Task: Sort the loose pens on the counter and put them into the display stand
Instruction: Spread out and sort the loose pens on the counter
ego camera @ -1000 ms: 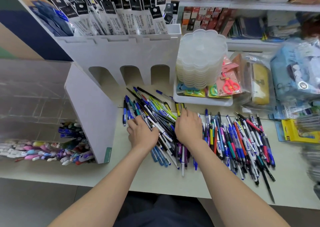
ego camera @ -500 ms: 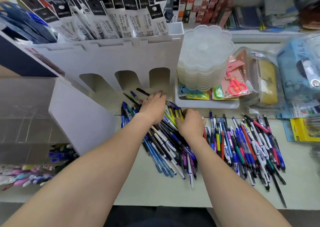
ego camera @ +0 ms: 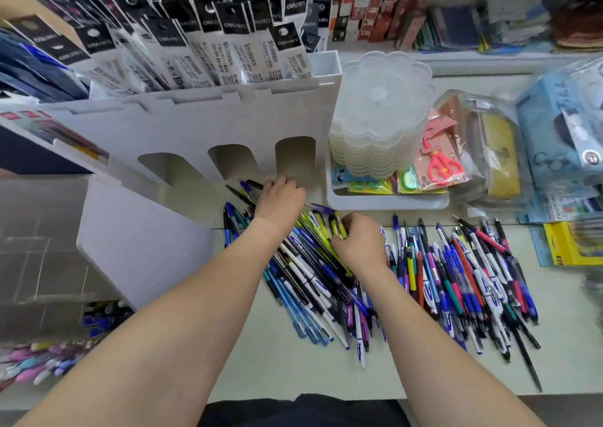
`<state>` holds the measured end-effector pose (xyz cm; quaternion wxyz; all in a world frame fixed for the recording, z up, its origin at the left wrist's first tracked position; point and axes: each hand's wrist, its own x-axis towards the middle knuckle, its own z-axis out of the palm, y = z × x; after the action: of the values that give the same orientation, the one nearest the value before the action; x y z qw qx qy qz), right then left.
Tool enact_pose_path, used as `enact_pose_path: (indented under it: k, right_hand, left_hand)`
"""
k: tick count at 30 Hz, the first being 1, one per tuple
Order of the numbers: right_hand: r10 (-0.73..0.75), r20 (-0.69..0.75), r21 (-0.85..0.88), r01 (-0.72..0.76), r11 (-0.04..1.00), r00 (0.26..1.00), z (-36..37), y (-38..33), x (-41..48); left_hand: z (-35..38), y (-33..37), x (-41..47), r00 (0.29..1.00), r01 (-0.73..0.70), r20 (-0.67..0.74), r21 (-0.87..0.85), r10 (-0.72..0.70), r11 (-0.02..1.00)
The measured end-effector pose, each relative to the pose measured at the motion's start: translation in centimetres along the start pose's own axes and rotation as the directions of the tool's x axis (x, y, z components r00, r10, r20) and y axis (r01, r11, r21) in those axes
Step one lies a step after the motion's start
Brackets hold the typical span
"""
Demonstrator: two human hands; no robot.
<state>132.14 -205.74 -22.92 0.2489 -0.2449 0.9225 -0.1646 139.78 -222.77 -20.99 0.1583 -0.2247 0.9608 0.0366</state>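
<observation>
Honestly, the right grip (ego camera: 357,242) looks clamped on some pens (ego camera: 456,279) mid-frame; the left grip (ego camera: 280,198), can't tell. Pulling from that tangle could drag others off the desk (ego camera: 261,371).

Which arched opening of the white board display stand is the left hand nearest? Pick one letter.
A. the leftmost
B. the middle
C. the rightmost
C: the left hand lies over the loose pens right at the foot of the rightmost arched opening of the white board display stand; the other two arches sit farther to its left.
</observation>
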Motion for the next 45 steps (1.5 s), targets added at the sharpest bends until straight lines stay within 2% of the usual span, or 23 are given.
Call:
enact_pose_path:
  k: [11, 13, 16, 18, 20, 23, 26, 28, 29, 30, 32, 34, 35, 41, 45]
  right_hand:
    - [-0.114, 0.002, -0.135, 0.113, 0.984, 0.993, 0.1, 1.2, -1.1]
    - [-0.148, 0.023, -0.201, 0.15, 0.968, 0.989, 0.2, 1.2, -1.6]
    - [-0.182, 0.08, -0.21, 0.195, 0.958, 0.98, 0.3, 1.0, -2.2]
    - [-0.198, 0.056, -0.234, 0.206, 0.95, 0.979, 0.3, 0.9, -2.6]
    - [-0.235, -0.037, -0.257, 0.218, 0.942, 0.971, 0.4, 0.7, -3.0]
    - [-0.355, -0.084, -0.196, 0.334, 0.922, 0.931, 0.8, -0.4, -3.4]
    - [-0.475, 0.04, -0.176, 0.474, 0.863, 0.879, 1.4, -2.0, -3.0]
    - [-0.484, 0.095, -0.248, 0.492, 0.835, 0.87, 1.7, -2.8, -2.5]
    - [-0.475, 0.093, -0.281, 0.481, 0.831, 0.875, 1.8, -3.1, -2.3]
    - [-0.465, 0.083, -0.307, 0.466, 0.83, 0.882, 1.9, -3.4, -2.1]
    - [-0.463, 0.062, -0.341, 0.454, 0.823, 0.884, 2.1, -4.0, -1.8]
    - [-0.469, 0.07, -0.348, 0.462, 0.816, 0.881, 2.4, -4.6, -1.4]
    - [-0.466, 0.075, -0.343, 0.461, 0.818, 0.882, 2.5, -4.8, -1.2]
    - [-0.37, 0.206, -0.193, 0.408, 0.892, 0.906, 2.6, -5.9, 0.6]
    - [-0.388, 0.01, -0.096, 0.387, 0.917, 0.922, 2.1, -7.4, 1.3]
  left_hand:
    - [0.1, -0.6, -0.6, 0.996, -0.065, 0.058, -0.033, 0.067, 0.997]
    - [-0.1, -0.6, -0.9, 0.996, -0.064, 0.058, -0.019, 0.065, 0.998]
    - [0.1, -0.5, -1.1, 0.993, -0.055, 0.1, -0.019, 0.057, 0.998]
    - [0.4, -0.5, -1.4, 0.991, -0.045, 0.123, -0.037, 0.049, 0.998]
    - [0.4, -0.4, -1.8, 0.987, -0.032, 0.153, -0.075, 0.043, 0.997]
    - [-0.1, -0.1, -3.0, 0.98, -0.011, 0.194, -0.126, 0.036, 0.992]
    - [-0.1, -0.1, -5.2, 0.998, 0.026, 0.07, -0.242, -0.01, 0.97]
    - [0.4, -0.2, -7.0, 0.982, 0.159, -0.039, -0.344, -0.184, 0.925]
    - [0.6, -0.2, -7.8, 0.948, 0.262, -0.061, -0.402, -0.311, 0.878]
    - [0.7, -0.1, -8.5, 0.9, 0.371, -0.042, -0.453, -0.435, 0.811]
    - [0.8, -0.1, -9.6, 0.796, 0.558, 0.107, -0.513, -0.596, 0.652]
    - [1.1, -0.1, -10.0, 0.727, 0.662, 0.277, -0.527, -0.629, 0.533]
    - [1.2, -0.1, -10.1, 0.71, 0.684, 0.32, -0.524, -0.627, 0.507]
    - [2.2, -1.0, -9.4, 0.663, 0.729, 0.371, -0.518, -0.65, 0.448]
    - [2.5, -1.3, -9.3, 0.672, 0.706, 0.352, -0.571, -0.651, 0.419]
